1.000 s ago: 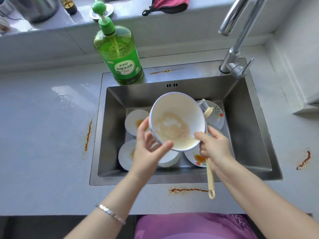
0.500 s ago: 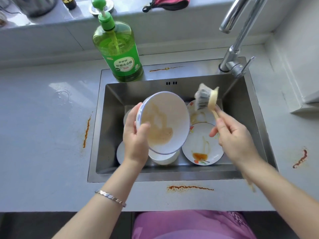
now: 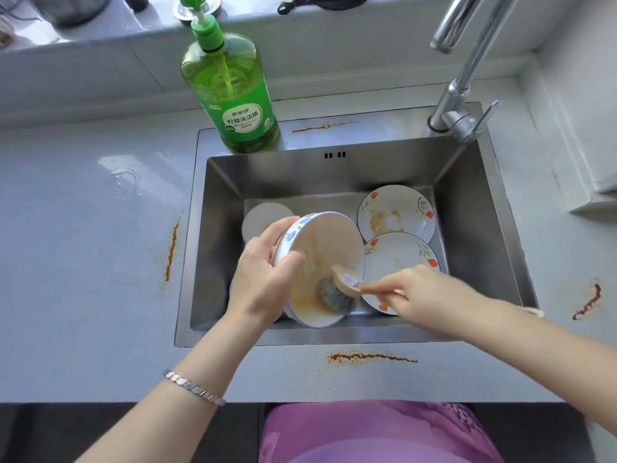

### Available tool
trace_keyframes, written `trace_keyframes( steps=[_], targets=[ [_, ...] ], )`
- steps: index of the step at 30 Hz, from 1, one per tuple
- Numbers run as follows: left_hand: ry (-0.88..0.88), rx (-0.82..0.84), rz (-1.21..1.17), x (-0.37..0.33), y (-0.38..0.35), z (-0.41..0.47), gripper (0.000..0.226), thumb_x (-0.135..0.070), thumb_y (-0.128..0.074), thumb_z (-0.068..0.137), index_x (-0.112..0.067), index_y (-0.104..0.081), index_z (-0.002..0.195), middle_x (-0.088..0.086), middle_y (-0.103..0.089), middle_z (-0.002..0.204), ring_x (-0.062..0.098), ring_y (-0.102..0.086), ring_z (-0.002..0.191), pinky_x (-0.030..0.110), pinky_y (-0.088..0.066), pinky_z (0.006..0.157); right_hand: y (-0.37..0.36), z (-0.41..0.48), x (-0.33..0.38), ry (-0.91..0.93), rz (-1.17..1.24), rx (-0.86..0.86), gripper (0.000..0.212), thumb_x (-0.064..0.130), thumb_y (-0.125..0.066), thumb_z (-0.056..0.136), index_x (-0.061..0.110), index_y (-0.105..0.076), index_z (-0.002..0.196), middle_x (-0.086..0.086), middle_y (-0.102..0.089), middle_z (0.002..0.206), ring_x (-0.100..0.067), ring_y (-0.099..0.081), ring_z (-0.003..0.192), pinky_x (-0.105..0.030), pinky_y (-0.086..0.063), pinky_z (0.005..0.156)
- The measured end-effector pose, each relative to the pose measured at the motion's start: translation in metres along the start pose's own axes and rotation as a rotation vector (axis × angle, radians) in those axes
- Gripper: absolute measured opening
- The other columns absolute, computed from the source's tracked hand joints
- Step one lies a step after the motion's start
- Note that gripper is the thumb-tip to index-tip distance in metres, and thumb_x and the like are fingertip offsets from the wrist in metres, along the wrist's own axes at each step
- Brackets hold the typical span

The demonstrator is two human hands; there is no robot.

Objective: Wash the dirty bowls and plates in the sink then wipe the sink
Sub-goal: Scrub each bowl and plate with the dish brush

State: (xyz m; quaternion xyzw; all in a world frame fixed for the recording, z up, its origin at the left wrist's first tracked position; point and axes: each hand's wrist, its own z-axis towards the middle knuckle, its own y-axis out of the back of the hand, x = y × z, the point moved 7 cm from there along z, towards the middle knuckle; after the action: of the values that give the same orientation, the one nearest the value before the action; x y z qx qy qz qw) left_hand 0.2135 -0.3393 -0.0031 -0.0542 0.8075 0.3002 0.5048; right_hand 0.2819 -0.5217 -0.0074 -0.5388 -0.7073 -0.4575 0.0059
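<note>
The left hand (image 3: 263,279) grips the tilted bowl (image 3: 320,245) by its rim, mouth facing the right hand (image 3: 424,295), which clasps the dish brush (image 3: 335,294), bristles touching inside.

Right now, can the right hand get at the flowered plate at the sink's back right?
Probably yes: the back plate lies mostly uncovered beyond the right hand, nothing above it. But that hand grips the brush, its head inside the bowl the left hand holds.
</note>
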Motion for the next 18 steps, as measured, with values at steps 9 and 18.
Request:
trace_keyframes(
  steps=[9, 18],
  targets=[
    [0.066, -0.033, -0.017, 0.001, 0.008, 0.008, 0.041, -0.031, -0.048, 0.066, -0.041, -0.061, 0.104, -0.014, -0.062, 0.084, 0.001, -0.055, 0.075, 0.025, -0.046, 0.070, 0.004, 0.009, 0.009, 0.001, -0.151, -0.040, 0.044, 0.018, -0.038, 0.094, 0.048, -0.053, 0.124, 0.003, -0.064, 0.117, -0.020, -0.055, 0.090, -0.026, -0.042, 0.067],
    [0.121, -0.006, -0.001, 0.011, 0.017, 0.015, 0.039, -0.033, -0.049, 0.064, -0.039, -0.065, 0.099, -0.010, -0.068, 0.091, 0.014, -0.062, 0.084, 0.034, -0.052, 0.077, -0.002, 0.010, 0.006, -0.022, 0.199, 0.076, 0.035, 0.021, -0.045, 0.095, 0.043, -0.062, 0.116, 0.023, -0.054, 0.060, 0.004, -0.044, 0.048, -0.010, -0.031, 0.047]
  ],
)
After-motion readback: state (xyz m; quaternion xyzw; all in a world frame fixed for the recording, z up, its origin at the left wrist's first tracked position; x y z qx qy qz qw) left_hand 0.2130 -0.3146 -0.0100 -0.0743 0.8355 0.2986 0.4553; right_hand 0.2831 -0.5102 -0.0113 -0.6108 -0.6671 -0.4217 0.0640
